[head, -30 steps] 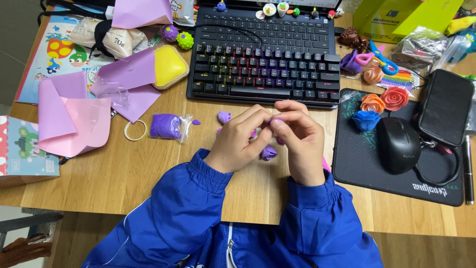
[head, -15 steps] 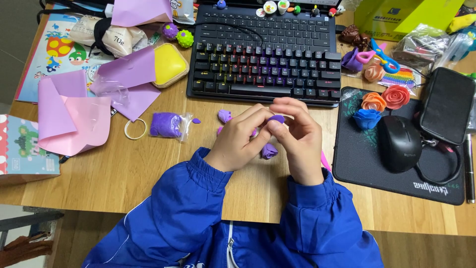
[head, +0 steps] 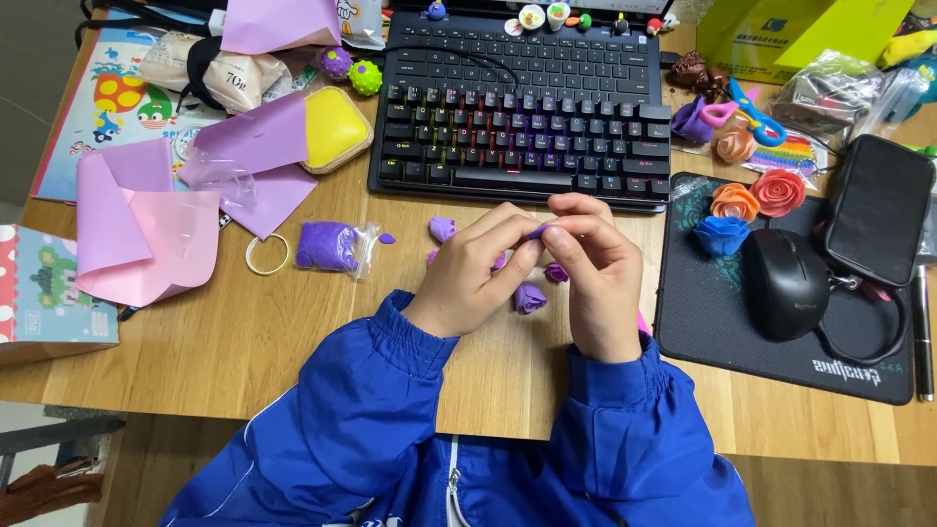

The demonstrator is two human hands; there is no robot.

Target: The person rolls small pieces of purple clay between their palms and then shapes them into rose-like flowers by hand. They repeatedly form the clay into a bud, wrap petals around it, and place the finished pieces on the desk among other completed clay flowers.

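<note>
A wooden desk (head: 244, 351) filled the view, with a black keyboard (head: 527, 107) at twelve o'clock of the hands and a black mouse pad (head: 703, 322) at three o'clock carrying a black mouse (head: 786, 283). Sheets of pink and purple paper (head: 146, 224) lay at nine o'clock, well apart from the hands. The left hand (head: 473, 273) and the right hand (head: 595, 278) met just above the desk, in front of the keyboard's near edge, fingertips touching. Both were closed in a pinch on a small piece of purple clay (head: 540, 230), thumbs and forefingers pressed together around it; only a sliver of it showed. A bag of purple clay (head: 330, 246) sat at nine o'clock, near the left hand. Three clay roses (head: 752, 205), orange, red and blue, stood at two o'clock on the pad. A small purple clay bud (head: 530, 297) lay on the desk between the wrists.
</note>
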